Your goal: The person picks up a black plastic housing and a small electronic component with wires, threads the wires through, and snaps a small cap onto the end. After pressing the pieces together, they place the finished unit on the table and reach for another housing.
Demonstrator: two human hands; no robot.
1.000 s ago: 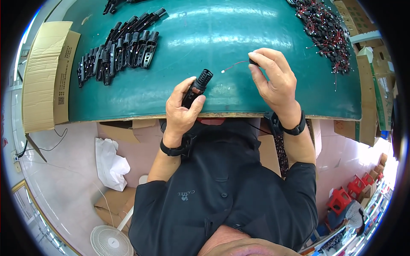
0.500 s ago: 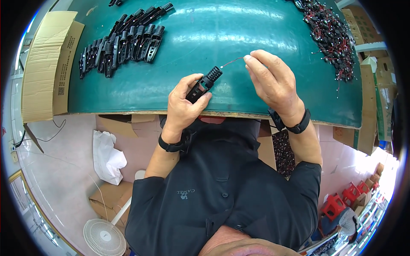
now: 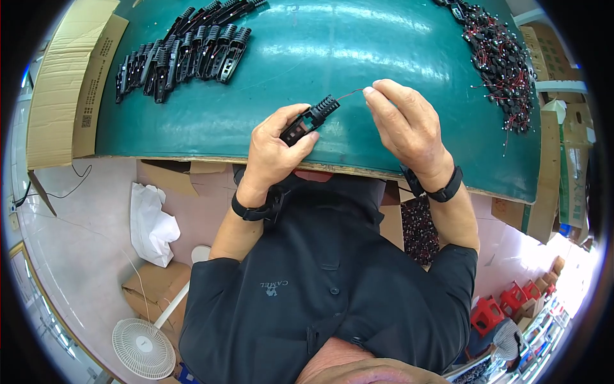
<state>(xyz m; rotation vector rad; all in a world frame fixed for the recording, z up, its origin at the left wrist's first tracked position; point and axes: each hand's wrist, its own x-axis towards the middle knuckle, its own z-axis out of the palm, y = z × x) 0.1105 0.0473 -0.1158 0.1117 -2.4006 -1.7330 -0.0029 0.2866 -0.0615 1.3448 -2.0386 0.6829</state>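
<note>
1. Left hand [image 3: 274, 152] is curled snugly around a black housing [image 3: 297, 131], fingers along its far left side and thumb along its near right side.
2. Right hand [image 3: 409, 125] is pinched narrow, thumb and fingertips together at a thin reddish wire [image 3: 350, 94]; whatever else lies within them is hidden.
3. That wire bows slightly from the right fingertips to the housing's ribbed end; whether its tip sits inside is too small to tell.
4. Tilted, its ribbed end pointing far right, the housing is held over the near middle of the table [image 3: 297, 64], a smooth, glossy green surface.
5. Far left, similar slim black housings [image 3: 195, 54] with ribbed ends lie packed together.
6. Far right spreads a tangled heap of small dark parts [image 3: 502, 70] with red wires.
7. Creased, tan cardboard [image 3: 54, 77] stands at the left edge.
</note>
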